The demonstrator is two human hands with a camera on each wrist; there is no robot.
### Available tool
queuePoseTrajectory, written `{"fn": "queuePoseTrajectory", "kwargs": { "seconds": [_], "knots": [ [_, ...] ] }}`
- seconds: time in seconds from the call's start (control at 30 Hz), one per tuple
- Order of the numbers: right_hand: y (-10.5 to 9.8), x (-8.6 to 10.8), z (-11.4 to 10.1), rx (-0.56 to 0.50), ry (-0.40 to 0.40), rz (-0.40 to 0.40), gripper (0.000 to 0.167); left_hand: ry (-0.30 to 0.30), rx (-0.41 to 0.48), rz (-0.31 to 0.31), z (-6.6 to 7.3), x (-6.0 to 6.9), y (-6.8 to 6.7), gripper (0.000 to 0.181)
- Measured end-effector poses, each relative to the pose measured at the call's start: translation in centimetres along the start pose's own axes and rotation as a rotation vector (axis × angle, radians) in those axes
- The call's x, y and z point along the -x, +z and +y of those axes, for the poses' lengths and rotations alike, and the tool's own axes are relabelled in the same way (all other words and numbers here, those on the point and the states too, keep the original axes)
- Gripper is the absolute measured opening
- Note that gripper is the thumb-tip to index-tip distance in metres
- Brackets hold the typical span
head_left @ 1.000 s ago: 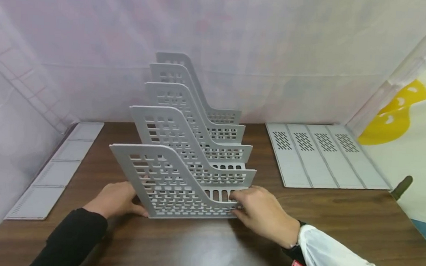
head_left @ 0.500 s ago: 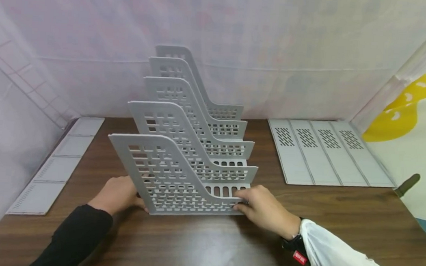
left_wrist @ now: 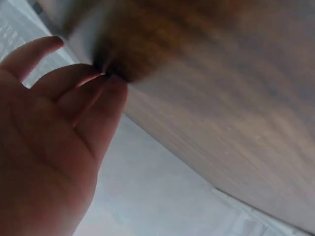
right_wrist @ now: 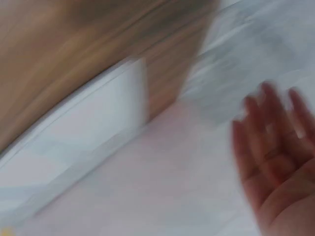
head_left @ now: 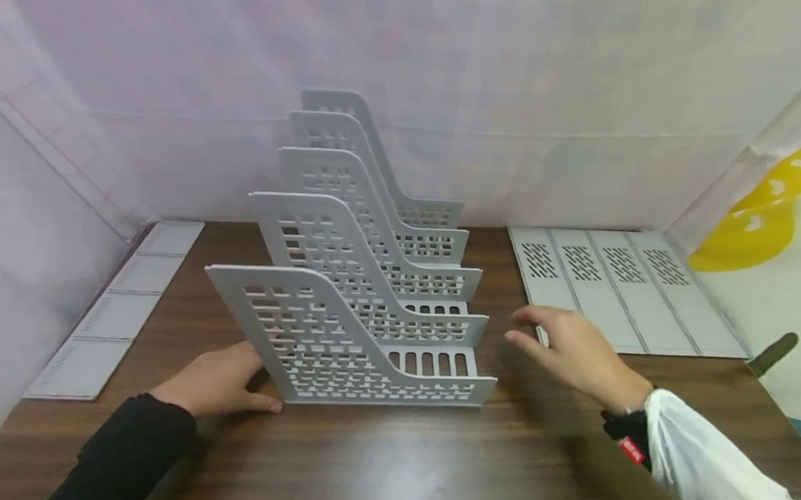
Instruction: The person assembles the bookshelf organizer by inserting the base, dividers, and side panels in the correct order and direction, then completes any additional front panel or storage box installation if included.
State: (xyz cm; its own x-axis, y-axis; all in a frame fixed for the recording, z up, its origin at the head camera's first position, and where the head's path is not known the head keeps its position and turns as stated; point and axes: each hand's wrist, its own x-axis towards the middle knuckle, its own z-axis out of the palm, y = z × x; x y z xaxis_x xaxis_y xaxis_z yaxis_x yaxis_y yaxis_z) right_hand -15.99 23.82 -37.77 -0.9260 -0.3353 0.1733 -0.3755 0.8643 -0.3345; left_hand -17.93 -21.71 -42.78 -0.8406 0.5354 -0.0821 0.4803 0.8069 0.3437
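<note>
A grey plastic file rack point(head_left: 380, 356) with several perforated upright dividers and a slotted base stands on the wooden table, in the middle of the head view. At its near left corner is my left hand point(head_left: 216, 380), thumb apart from the fingers and its far fingertips partly hidden behind the front divider. The left wrist view shows that hand point(left_wrist: 54, 132) with loosely bent fingers and nothing visible inside them. My right hand point(head_left: 573, 356) hovers to the right of the rack, clear of it, holding nothing. Its fingers look relaxed and blurred in the right wrist view.
Several grey panels with slotted patterns point(head_left: 618, 294) lie side by side at the back right of the table point(head_left: 387, 463). A row of plain grey panels point(head_left: 121, 309) lies along the left edge. A pale curtain point(head_left: 520, 97) hangs close behind the rack.
My right hand has let go of the rack's front right corner and moved right. My left hand stays at the left corner, its thumb now spread wider. The rack looks nearly unmoved.
</note>
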Motion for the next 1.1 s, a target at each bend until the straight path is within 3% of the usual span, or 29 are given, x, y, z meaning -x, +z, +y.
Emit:
{"fn": "queuePoseTrajectory", "kwargs": {
  "seconds": [0.1, 0.17, 0.23, 0.33, 0.47, 0.6, 0.77, 0.93, 1.1],
  "knots": [
    [-0.7, -0.2, 4.6, 0.16, 0.242, -0.071, 0.071, 0.019, 0.074, -0.029, 0.2, -0.5, -0.3, 0.109],
    [-0.1, -0.4, 7.0, 0.186, 0.375, -0.173, 0.093, 0.018, 0.108, -0.048, 0.2, -0.4, -0.4, 0.114],
    [0.5, -0.3, 8.6, 0.2, 0.47, -0.259, 0.112, 0.014, 0.116, -0.057, 0.3, -0.5, -0.4, 0.114],
    [1.2, -0.2, 9.3, 0.198, 0.534, -0.314, 0.127, 0.012, 0.068, -0.039, 0.6, -0.8, -0.4, 0.111],
    [1.5, -0.6, 8.2, 0.209, 0.556, -0.314, 0.133, 0.018, 0.024, -0.016, 0.7, -1.0, -0.5, 0.105],
    [1.7, -1.0, 6.6, 0.206, 0.585, -0.333, 0.135, 0.017, 0.042, -0.019, 1.0, -1.1, -0.7, 0.098],
    [1.9, -1.0, 4.9, 0.25, 0.516, -0.283, 0.112, 0.029, 0.05, 0.003, 1.1, -1.1, -0.8, 0.092],
    [2.5, 0.2, 3.7, 0.447, 0.387, -0.166, 0.091, 0.075, 0.027, 0.018, 1.0, -0.8, -0.3, 0.082],
    [1.2, 2.7, 3.3, 0.524, 0.284, 0.048, 0.057, 0.11, -0.058, 0.041, 1.3, -0.6, 0.2, 0.07]
  ]
}}
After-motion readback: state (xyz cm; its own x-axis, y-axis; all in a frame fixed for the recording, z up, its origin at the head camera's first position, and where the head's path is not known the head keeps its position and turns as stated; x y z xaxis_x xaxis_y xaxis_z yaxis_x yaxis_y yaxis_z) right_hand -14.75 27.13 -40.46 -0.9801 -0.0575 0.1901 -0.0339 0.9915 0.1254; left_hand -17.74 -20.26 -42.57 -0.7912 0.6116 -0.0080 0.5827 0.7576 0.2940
